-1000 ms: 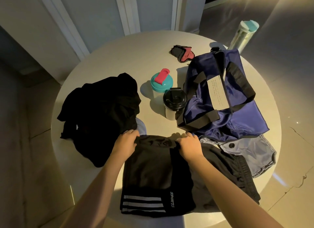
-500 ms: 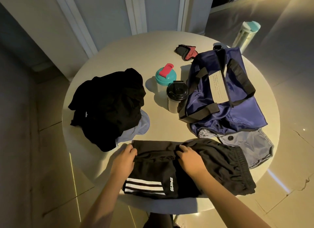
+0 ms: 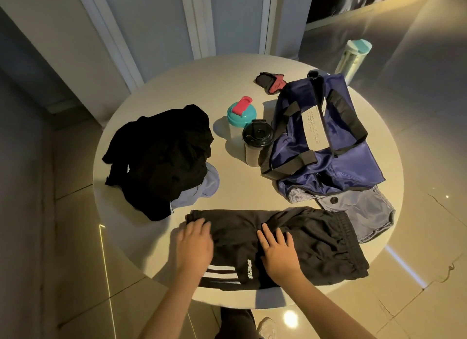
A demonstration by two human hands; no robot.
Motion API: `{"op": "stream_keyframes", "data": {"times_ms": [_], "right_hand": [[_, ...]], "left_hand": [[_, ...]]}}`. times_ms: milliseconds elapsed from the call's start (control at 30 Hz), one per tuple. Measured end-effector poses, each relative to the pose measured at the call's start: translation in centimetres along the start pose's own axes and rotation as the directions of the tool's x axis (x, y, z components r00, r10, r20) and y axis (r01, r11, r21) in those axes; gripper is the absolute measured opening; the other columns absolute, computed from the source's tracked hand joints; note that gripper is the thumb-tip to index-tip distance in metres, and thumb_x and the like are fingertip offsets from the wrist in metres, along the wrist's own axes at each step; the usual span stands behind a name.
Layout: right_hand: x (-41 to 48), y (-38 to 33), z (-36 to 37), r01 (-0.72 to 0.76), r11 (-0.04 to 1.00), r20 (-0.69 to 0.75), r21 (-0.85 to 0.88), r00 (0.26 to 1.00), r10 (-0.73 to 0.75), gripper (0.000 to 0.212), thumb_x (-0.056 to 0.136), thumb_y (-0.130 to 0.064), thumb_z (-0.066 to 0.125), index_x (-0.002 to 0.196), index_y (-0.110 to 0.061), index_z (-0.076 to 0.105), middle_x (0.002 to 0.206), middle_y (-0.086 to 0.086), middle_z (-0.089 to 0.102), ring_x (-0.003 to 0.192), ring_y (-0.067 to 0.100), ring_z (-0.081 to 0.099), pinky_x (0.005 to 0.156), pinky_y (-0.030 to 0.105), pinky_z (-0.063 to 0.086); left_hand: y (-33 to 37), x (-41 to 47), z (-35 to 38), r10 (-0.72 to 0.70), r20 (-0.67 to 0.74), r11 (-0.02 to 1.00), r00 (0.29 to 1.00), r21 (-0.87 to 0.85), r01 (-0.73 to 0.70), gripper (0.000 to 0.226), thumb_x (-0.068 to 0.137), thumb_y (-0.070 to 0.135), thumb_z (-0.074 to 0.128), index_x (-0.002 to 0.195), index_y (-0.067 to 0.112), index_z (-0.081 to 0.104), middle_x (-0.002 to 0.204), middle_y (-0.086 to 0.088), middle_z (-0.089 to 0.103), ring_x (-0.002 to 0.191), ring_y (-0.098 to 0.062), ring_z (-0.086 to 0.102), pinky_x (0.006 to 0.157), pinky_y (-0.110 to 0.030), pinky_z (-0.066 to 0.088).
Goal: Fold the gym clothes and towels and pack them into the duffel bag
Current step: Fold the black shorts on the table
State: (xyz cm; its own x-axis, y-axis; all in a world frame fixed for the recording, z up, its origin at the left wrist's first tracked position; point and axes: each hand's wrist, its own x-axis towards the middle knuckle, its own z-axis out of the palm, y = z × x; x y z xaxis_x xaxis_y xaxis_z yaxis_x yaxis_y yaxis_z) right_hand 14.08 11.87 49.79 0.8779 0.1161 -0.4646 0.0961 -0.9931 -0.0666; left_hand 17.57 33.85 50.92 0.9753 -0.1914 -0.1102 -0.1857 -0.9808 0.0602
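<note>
While beneath flat-fingered hands, left [image 3: 194, 245] and right [image 3: 278, 254], shorts [image 3: 316, 247] crosswise, waistband [image 3: 350, 237] rightward.

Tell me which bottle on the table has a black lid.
The shaker just left of the duffel bag; the pink-capped bottle behind it and the tall bottle have teal lids.

One head-worn camera, tilted down
We look forward and down from close above the round tabletop [image 3: 222, 81], our wide view taking in nearly all of it and the floor [image 3: 75, 237] around it.
</note>
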Motion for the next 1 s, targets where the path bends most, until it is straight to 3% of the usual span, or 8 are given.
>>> {"op": "stream_keyframes", "data": {"times_ms": [133, 267, 367, 500, 633, 767, 867, 1000], "right_hand": [[0.2, 0.8, 0.6, -0.015, 0.999, -0.006, 0.03, 1.0, 0.015, 0.065, 0.098, -0.041, 0.035, 0.152, -0.026, 0.0, 0.159, -0.002, -0.007, 0.146, 0.031, 0.002, 0.115, 0.051, 0.0], [-0.7, 3.1, 2.0, -0.043, 0.999, -0.062, 0.005, 0.997, 0.043, 0.074, 0.063, -0.051, 0.077, 0.13, -0.027, 0.057, 0.138, -0.004, 0.052, 0.116, 0.032, 0.059, 0.091, 0.053, 0.046], [-1.0, 3.7, 2.6, -0.063, 0.998, -0.106, 0.017, 0.992, 0.064, 0.069, 0.055, -0.055, 0.076, 0.118, -0.028, 0.067, 0.126, -0.007, 0.062, 0.102, 0.025, 0.067, 0.079, 0.045, 0.054], [-1.6, 4.0, 1.0, -0.081, 0.993, -0.322, 0.083, 0.941, 0.104, 0.044, 0.071, -0.039, 0.063, 0.111, -0.024, 0.068, 0.127, -0.001, 0.062, 0.101, 0.022, 0.066, 0.082, 0.038, 0.054], [-2.8, 7.3, 0.0, -0.241, 0.913, -0.471, 0.329, 0.796, 0.38, 0.037, 0.084, -0.018, 0.065, 0.121, -0.013, 0.06, 0.132, 0.01, 0.056, 0.113, 0.031, 0.057, 0.093, 0.046, 0.047], [-4.4, 12.1, 0.7, -0.529, 0.708, -0.218, 0.467, 0.707, 0.673, 0.046, 0.092, -0.024, 0.048, 0.135, -0.011, 0.037, 0.139, 0.015, 0.04, 0.12, 0.036, 0.044, 0.098, 0.048, 0.039], [-5.2, 13.4, 1.6, -0.605, 0.602, 0.005, 0.522, 0.707, 0.707, 0.045, 0.093, -0.036, 0.045, 0.13, -0.015, 0.031, 0.122, 0.012, 0.053, 0.108, 0.033, 0.052, 0.087, 0.04, 0.042], [-5.5, 13.6, 1.4, -0.629, 0.575, 0.062, 0.522, 0.701, 0.711, 0.053, 0.09, -0.042, 0.05, 0.133, -0.017, 0.032, 0.117, 0.012, 0.052, 0.108, 0.033, 0.051, 0.082, 0.037, 0.042]], "left_hand": [[4.9, 0.5, 1.0, 0.233, 0.233, 0.971, 0.944, -0.115, -0.211, 0.053, 0.101, 0.042, 0.03, 0.151, 0.029, 0.017, 0.159, 0.007, 0.01, 0.146, -0.018, 0.013, 0.118, -0.039, 0.015], [4.6, 0.0, 3.2, 0.216, 0.333, 0.975, 0.918, -0.017, -0.223, 0.062, 0.096, 0.053, 0.012, 0.152, 0.03, -0.001, 0.16, 0.006, -0.008, 0.147, -0.018, -0.009, 0.118, -0.04, 0.001], [4.6, -0.1, 3.1, 0.224, 0.32, 0.971, 0.921, 0.011, -0.24, 0.088, 0.072, 0.061, -0.016, 0.152, 0.028, 0.0, 0.16, 0.004, -0.007, 0.147, -0.019, -0.008, 0.117, -0.041, 0.001], [7.0, 0.7, 2.1, 0.214, 0.278, 0.97, 0.936, 0.052, -0.237, 0.07, 0.096, 0.058, 0.012, 0.152, 0.018, 0.0, 0.16, 0.0, -0.01, 0.147, -0.02, -0.009, 0.118, -0.044, -0.001], [10.1, 1.3, 1.9, 0.381, 0.3, 0.918, 0.874, -0.009, -0.397, 0.074, 0.097, 0.057, 0.026, 0.151, 0.019, -0.007, 0.159, 0.003, -0.012, 0.147, -0.018, -0.009, 0.118, -0.042, -0.001], [10.6, 1.1, 3.5, 0.359, 0.397, 0.915, 0.845, 0.028, -0.402, 0.089, 0.09, 0.066, 0.034, 0.151, 0.018, -0.009, 0.159, 0.001, -0.015, 0.146, -0.022, -0.013, 0.118, -0.047, 0.001], [10.8, 1.0, 3.8, 0.35, 0.394, 0.907, 0.85, 0.084, -0.413, 0.093, 0.089, 0.067, 0.036, 0.151, 0.015, -0.011, 0.159, -0.002, -0.017, 0.146, -0.024, -0.013, 0.118, -0.048, 0.002], [11.1, 1.0, 3.8, 0.339, 0.394, 0.905, 0.855, 0.114, -0.411, 0.094, 0.089, 0.067, 0.036, 0.151, 0.013, -0.011, 0.158, -0.005, -0.017, 0.146, -0.026, -0.012, 0.117, -0.049, 0.003]]}}
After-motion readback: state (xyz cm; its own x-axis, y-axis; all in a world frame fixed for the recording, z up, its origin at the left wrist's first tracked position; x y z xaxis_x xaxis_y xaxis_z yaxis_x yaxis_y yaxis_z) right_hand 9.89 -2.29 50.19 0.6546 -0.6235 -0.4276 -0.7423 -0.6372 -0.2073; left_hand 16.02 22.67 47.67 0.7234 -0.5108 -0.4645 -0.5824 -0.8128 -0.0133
